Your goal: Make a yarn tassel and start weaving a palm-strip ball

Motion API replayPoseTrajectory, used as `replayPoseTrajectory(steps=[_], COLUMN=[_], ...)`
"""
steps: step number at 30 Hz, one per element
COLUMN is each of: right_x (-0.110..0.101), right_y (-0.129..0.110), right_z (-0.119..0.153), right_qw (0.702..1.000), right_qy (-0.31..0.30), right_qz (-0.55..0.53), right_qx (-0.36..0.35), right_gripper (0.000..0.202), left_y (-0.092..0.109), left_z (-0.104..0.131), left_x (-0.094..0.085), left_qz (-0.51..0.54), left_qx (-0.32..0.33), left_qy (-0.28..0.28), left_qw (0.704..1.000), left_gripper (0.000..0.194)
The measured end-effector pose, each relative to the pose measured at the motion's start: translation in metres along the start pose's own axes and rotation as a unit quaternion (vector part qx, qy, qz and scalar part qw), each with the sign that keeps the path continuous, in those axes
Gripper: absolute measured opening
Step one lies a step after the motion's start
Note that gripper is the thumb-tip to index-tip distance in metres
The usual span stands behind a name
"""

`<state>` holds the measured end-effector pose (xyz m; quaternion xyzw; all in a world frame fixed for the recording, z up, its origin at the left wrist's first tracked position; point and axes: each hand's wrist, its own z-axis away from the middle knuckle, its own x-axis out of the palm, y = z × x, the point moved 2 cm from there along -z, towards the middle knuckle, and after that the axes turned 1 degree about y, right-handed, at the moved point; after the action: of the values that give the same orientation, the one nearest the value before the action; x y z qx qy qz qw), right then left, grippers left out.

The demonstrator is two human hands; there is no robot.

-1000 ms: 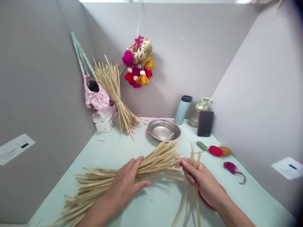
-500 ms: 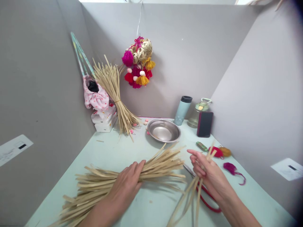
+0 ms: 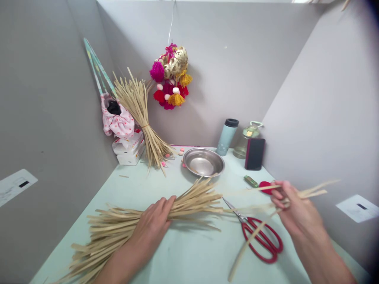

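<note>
A thick bundle of pale flat straw strips point(image 3: 195, 203) lies across the table's middle and left. My left hand point(image 3: 156, 221) is wrapped over its waist, fingers pressed together around it. To the right, above the table, my right hand point(image 3: 291, 199) pinches several loose strips point(image 3: 254, 232). Some of these point left toward the bundle's end, one hangs down toward the front, and others stick out to the right. Scissors with red handles point(image 3: 263, 240) lie between the bundle and my right hand, blades apart only slightly if at all, partly crossed by a strip.
A metal bowl point(image 3: 204, 162) stands behind the bundle. Farther back are a blue tumbler point(image 3: 227, 138), a green-lidded bottle point(image 3: 247, 140) and a phone point(image 3: 255, 154). A tied straw bundle point(image 3: 145, 122) leans at the back left by a dotted bag point(image 3: 117, 118). Tasselled ornaments point(image 3: 171, 77) hang on the wall.
My right hand has moved right with its strips, which now swing out sideways. The scissors are more exposed. My left hand stays on the bundle, and the view has shifted slightly.
</note>
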<state>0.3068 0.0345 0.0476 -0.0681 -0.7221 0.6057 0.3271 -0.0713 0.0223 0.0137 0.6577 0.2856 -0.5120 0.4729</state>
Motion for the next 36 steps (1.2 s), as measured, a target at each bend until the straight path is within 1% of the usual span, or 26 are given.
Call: replayPoseTrajectory(steps=[2,3,5,8,11,13,15,18,20,22,23,25,27,28,29,31,34,36], right_x=[-0.015,-0.020,-0.021,-0.007,0.016,0.029,0.037,0.046,0.052,0.058,0.060,0.061,0.054,0.047,0.037,0.013,-0.025,-0.039], right_y=[0.000,0.001,0.005,0.011,0.014,0.015,0.016,0.019,0.023,0.026,0.027,0.026,0.022,0.018,0.014,0.006,-0.001,-0.001], right_z=[-0.014,-0.018,-0.021,-0.010,0.011,0.025,0.036,0.049,0.056,0.062,0.063,0.061,0.051,0.043,0.034,0.011,-0.018,-0.029], right_qw=[0.999,0.999,0.998,0.994,0.983,0.976,0.975,0.969,0.958,0.947,0.944,0.948,0.968,0.979,0.989,0.998,0.998,0.997], right_qy=[0.019,0.019,0.005,-0.038,-0.093,-0.122,-0.134,-0.155,-0.174,-0.188,-0.189,-0.165,-0.116,-0.090,-0.068,-0.031,0.016,0.014], right_qz=[-0.022,-0.028,-0.034,-0.027,-0.021,-0.010,0.023,0.106,0.175,0.229,0.248,0.256,0.213,0.175,0.127,0.060,0.049,0.065], right_qx=[0.016,0.027,0.055,0.100,0.157,0.178,0.177,0.161,0.147,0.123,0.109,0.087,0.068,0.059,0.038,0.005,-0.031,-0.033], right_gripper=[0.030,0.032,0.036,0.035,0.032,0.033,0.034,0.039,0.043,0.040,0.037,0.033,0.032,0.032,0.030,0.026,0.029,0.032], left_y=[-0.003,-0.004,-0.004,-0.001,0.003,0.005,0.008,0.010,0.013,0.015,0.016,0.018,0.016,0.013,0.009,-0.002,-0.022,-0.032], left_z=[-0.002,-0.003,-0.003,-0.001,0.002,0.004,0.004,0.004,0.004,0.005,0.005,0.006,0.006,0.005,0.004,0.001,-0.004,-0.005], left_x=[-0.003,-0.003,-0.002,0.002,0.009,0.012,0.015,0.018,0.020,0.022,0.023,0.021,0.015,0.012,0.007,-0.002,-0.013,-0.017], left_qz=[-0.004,-0.005,-0.010,-0.018,-0.018,-0.020,-0.026,-0.045,-0.055,-0.059,-0.059,-0.055,-0.046,-0.042,-0.037,-0.031,-0.035,-0.034], left_qx=[-0.013,-0.015,-0.017,-0.009,0.014,0.029,0.033,0.036,0.046,0.058,0.063,0.064,0.056,0.047,0.036,0.009,-0.027,-0.047], left_qy=[0.000,0.001,0.002,-0.002,-0.003,-0.001,-0.003,-0.010,-0.014,-0.011,-0.010,-0.013,-0.019,-0.020,-0.017,-0.001,0.024,0.037], left_qw=[1.000,1.000,1.000,1.000,1.000,0.999,0.999,0.998,0.997,0.997,0.996,0.996,0.997,0.998,0.999,0.999,0.999,0.998], left_gripper=[0.061,0.061,0.061,0.062,0.066,0.068,0.068,0.068,0.069,0.071,0.071,0.070,0.069,0.068,0.067,0.065,0.060,0.058])
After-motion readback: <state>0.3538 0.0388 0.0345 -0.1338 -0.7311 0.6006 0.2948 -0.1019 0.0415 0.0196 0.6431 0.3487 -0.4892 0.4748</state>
